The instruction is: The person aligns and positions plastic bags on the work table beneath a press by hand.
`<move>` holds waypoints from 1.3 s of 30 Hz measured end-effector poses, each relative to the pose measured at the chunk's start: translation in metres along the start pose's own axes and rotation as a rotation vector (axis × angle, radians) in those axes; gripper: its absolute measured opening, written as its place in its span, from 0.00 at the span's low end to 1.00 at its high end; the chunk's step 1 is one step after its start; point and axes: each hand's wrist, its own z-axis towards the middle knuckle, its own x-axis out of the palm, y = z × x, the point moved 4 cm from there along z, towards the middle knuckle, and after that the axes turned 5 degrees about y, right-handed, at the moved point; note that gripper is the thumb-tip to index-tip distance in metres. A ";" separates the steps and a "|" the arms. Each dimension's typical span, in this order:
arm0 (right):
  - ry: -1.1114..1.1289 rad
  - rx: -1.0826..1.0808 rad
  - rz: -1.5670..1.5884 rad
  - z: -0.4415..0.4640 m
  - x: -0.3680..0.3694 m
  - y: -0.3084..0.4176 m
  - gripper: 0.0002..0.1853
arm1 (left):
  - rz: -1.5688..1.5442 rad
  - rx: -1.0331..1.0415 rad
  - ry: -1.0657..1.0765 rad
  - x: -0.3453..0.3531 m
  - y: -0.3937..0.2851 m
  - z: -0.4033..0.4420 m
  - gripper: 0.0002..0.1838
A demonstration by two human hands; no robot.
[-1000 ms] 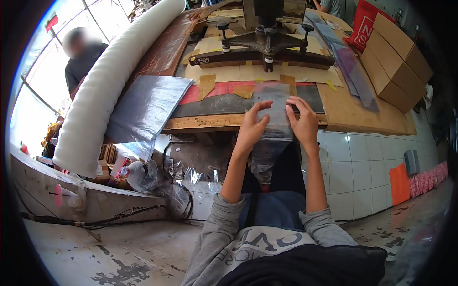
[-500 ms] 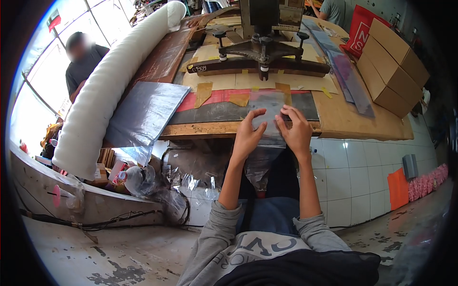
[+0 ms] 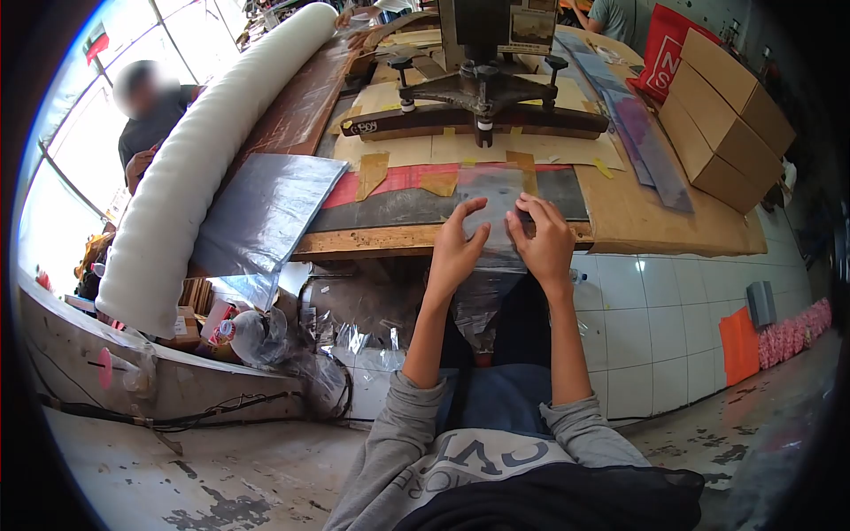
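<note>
A clear plastic sheet (image 3: 492, 211) lies over the front edge of the workbench and hangs down toward my lap. My left hand (image 3: 456, 252) is at its left side, fingers curved and thumb apart from the index finger. On the right side, my right hand (image 3: 547, 243) is bent over the sheet, with a gap between thumb and fingers. Both hands touch or hover just above the plastic; which one I cannot tell. Beyond them stands a press with a long dark bar (image 3: 478, 126), raised above the bench.
A long white foam roll (image 3: 212, 150) and a stack of bluish plastic sheets (image 3: 270, 208) are to the left. Cardboard boxes (image 3: 722, 124) and a red bag (image 3: 660, 57) stand at the right. A person (image 3: 150, 119) is behind the roll; others are partly visible at the back.
My right hand has shifted slightly left and down, closer to my left hand. The view has moved a little. At the back left, another person's arm has come into view.
</note>
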 end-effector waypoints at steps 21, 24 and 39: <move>-0.008 -0.022 -0.020 0.000 0.001 0.000 0.11 | -0.001 0.060 -0.068 0.001 0.002 0.000 0.19; -0.012 -0.036 -0.022 -0.001 0.000 0.001 0.11 | 0.011 0.023 -0.059 0.000 -0.004 -0.001 0.19; -0.009 -0.055 -0.035 0.000 0.002 -0.002 0.11 | -0.057 -0.059 -0.054 0.002 0.004 -0.001 0.19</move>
